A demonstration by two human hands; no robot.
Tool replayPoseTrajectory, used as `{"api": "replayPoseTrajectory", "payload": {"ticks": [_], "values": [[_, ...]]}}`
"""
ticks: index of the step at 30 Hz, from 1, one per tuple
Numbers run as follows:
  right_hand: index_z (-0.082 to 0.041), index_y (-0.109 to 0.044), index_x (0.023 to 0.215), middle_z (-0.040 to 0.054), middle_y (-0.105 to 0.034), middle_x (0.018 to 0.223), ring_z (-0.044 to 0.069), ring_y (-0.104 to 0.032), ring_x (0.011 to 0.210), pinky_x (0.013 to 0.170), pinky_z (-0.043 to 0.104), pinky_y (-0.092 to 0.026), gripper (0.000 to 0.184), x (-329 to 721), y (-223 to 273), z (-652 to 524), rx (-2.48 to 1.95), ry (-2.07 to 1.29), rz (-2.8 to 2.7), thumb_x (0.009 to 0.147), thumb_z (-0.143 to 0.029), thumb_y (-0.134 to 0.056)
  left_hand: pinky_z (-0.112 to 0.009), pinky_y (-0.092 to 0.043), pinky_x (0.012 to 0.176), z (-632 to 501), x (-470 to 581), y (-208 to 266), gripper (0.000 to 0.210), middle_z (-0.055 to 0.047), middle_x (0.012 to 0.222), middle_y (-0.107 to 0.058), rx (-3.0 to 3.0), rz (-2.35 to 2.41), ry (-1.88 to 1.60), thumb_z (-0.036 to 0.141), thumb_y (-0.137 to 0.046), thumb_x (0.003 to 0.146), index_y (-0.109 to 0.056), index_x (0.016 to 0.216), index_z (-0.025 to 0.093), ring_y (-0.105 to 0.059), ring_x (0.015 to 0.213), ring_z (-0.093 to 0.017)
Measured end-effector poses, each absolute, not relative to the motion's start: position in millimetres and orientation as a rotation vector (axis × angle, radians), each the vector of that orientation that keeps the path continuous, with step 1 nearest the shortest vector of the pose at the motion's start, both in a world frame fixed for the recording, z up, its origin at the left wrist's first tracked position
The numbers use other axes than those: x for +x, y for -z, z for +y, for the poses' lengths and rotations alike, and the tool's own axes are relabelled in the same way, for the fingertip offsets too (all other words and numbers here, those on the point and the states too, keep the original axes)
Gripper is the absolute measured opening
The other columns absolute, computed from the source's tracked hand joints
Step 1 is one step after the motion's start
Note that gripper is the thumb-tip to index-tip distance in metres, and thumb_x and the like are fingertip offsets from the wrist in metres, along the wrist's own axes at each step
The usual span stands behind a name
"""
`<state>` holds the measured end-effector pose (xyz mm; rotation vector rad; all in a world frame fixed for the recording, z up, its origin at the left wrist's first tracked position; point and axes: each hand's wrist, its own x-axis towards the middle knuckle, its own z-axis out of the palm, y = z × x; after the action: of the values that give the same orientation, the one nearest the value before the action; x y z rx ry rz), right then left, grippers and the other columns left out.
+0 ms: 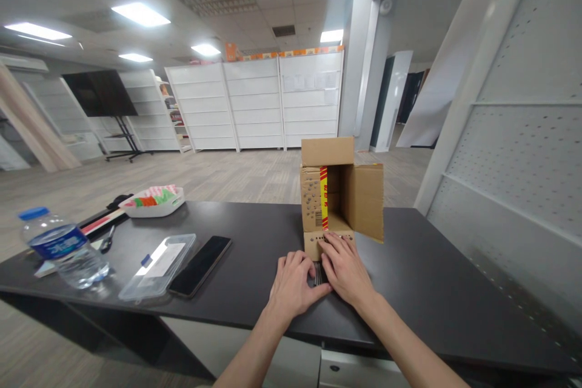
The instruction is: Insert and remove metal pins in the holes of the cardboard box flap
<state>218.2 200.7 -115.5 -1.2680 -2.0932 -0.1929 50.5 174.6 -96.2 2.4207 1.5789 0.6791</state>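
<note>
On the dark table a cardboard box (pixel 340 194) stands with its opening towards me and its flaps spread. Its left flap carries many grey dots and a strip of yellow-and-red tape (pixel 324 197). The bottom flap (pixel 311 247) has a row of small dark dots and hangs towards me. My right hand (pixel 346 267) lies on that flap, fingers stretched forward and thumb apart. Beside it my left hand (pixel 294 284) rests with bent fingers and its thumb reaching right. Several thin metal pieces (pixel 317 274) show between the hands, partly hidden; they look like nails.
To the left lie a black phone (pixel 200 267) and a clear plastic case (pixel 157 267). Beyond are a water bottle (pixel 66 251), a pen (pixel 108 239) and a white basket (pixel 154 207) with colourful packets. A white perforated panel (pixel 518 163) rises at the right.
</note>
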Motion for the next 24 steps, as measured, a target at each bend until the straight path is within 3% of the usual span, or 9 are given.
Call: {"api": "replayPoseTrajectory", "payload": {"ticks": [24], "values": [[-0.018,-0.066,0.1,0.0091,-0.066,0.115,0.023,-0.054,0.117,0.108,0.047,-0.035,0.026,218.4,116.7,205.2,-1.181,0.259,-2.096,0.084,-0.009,-0.047,-0.038,-0.035,0.087,174.7,49.4,98.3,0.04,-0.001,0.095,-0.057,2.427,1.558,-0.702,0.058,-0.069,0.073,-0.054,0.076,0.021,-0.051,0.099,-0.023]]}}
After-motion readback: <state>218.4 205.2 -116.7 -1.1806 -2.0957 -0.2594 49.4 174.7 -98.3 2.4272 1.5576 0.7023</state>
